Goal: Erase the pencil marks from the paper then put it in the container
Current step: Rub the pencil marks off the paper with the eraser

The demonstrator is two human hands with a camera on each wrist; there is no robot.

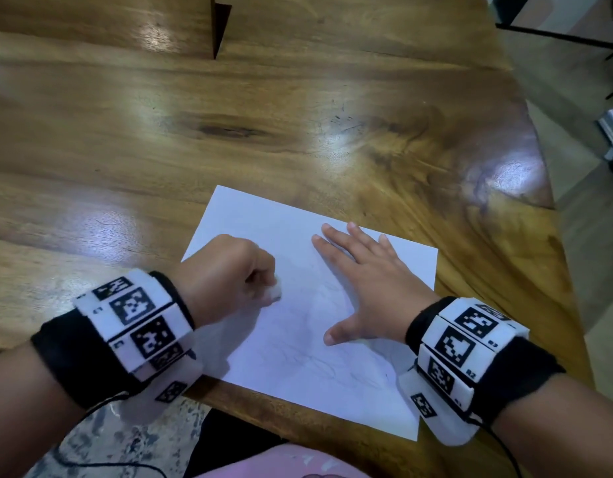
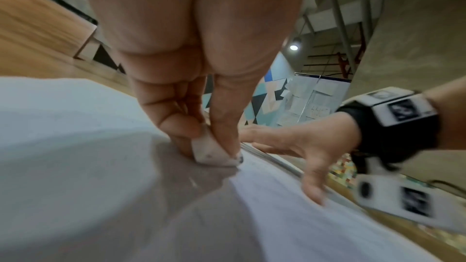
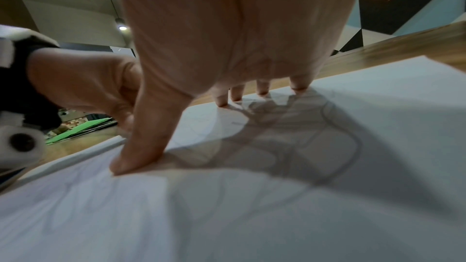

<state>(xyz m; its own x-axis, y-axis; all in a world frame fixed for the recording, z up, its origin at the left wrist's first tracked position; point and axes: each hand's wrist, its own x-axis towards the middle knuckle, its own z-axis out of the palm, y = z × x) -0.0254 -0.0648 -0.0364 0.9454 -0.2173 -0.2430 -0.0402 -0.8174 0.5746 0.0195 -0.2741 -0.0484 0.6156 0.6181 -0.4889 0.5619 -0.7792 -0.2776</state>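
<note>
A white sheet of paper (image 1: pixel 298 343) with faint pencil lines lies on the wooden table near its front edge. My left hand (image 1: pixel 229 270) pinches a small white eraser (image 1: pixel 274 292) between thumb and fingers and holds its end down on the sheet (image 2: pixel 75 146). The eraser (image 2: pixel 211 152) shows grey smudges in the left wrist view. My right hand (image 1: pixel 363 284) lies flat on the right half of the paper, fingers spread and straight. In the right wrist view its fingertips (image 3: pixel 221 101) press the paper (image 3: pixel 252 216), where curved pencil lines (image 3: pixel 353 142) show. No container is in view.
The wooden table (image 1: pixel 263 132) stretches away ahead and to the left, with a dark notch (image 1: pixel 219 25) at its far edge. Its right edge (image 1: pixel 546 188) drops to a tiled floor. A chair leg frame (image 1: pixel 556 36) stands at the top right.
</note>
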